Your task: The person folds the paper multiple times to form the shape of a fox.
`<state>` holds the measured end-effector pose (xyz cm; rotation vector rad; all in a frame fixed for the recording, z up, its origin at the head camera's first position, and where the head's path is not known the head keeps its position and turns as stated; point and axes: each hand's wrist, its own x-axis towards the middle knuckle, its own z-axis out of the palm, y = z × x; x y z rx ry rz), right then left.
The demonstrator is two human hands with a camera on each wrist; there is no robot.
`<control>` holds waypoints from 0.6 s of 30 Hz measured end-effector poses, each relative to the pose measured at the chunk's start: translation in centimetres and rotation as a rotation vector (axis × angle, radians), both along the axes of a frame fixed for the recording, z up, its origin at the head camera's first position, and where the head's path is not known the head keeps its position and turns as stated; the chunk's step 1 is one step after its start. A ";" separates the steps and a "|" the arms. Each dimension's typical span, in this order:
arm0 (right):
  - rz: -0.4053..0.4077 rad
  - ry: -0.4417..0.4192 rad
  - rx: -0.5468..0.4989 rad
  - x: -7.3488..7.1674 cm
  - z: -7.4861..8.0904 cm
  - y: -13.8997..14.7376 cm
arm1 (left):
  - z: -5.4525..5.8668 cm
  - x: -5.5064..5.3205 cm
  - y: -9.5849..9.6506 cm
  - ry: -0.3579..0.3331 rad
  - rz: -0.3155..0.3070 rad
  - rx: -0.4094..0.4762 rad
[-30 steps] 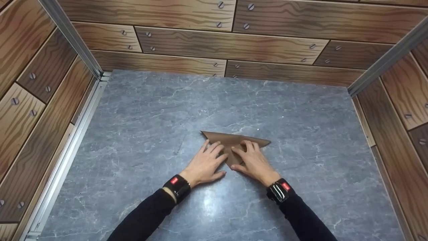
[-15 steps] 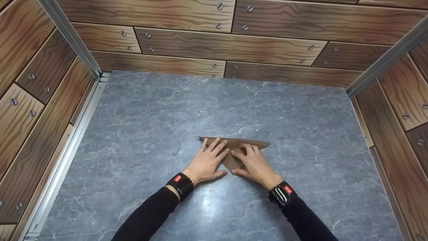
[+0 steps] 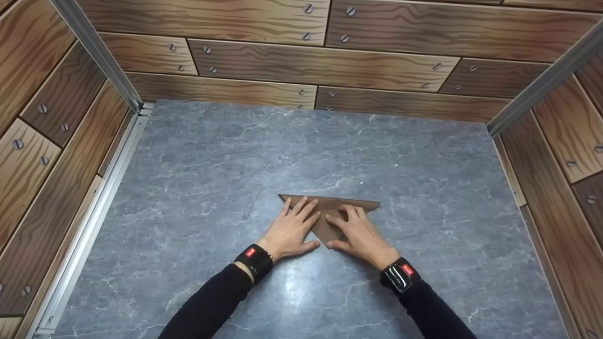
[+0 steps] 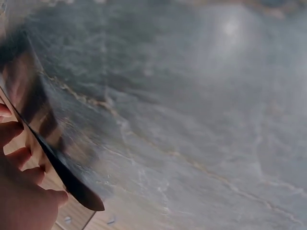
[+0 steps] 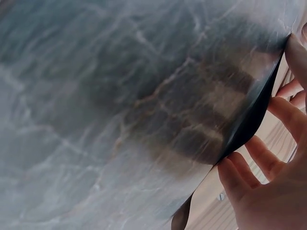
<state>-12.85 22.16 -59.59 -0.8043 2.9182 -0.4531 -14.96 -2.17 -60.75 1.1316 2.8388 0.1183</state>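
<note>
A folded sheet of brown paper (image 3: 326, 230), roughly a downward-pointing triangle, lies on the grey marbled table in the head view. My left hand (image 3: 290, 231) rests on its left part with the fingers spread and nearly straight. On its right part my right hand (image 3: 363, 234) presses with bent fingertips, the thumb by the paper's lower point. Seen low in the left wrist view, the paper's edge (image 4: 72, 184) bows up a little beside the left hand (image 4: 26, 196). The right wrist view has a dark gap under the paper by the right hand (image 5: 278, 191).
The marbled table (image 3: 198, 155) extends around the paper on every side. Wood-print panels (image 3: 264, 61) stand at the back and both sides, joined by metal corner posts (image 3: 96, 52). A metal rail (image 3: 94, 221) runs along the left edge.
Both hands and the paper have shifted slightly toward the person. The left fingers have spread farther over the paper, and its upper edge now looks straighter and flatter.
</note>
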 end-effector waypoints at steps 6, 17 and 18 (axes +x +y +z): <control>0.001 0.006 0.007 0.0 0.0 0.0 | -0.1 -0.2 -0.1 -0.039 -0.006 0.011; 0.003 0.009 -0.001 0.0 -0.1 0.1 | 0.1 -0.6 -0.2 -0.098 -0.019 0.068; 0.003 0.008 -0.002 -0.1 -0.1 0.1 | 0.1 -0.7 -0.3 -0.099 -0.020 0.069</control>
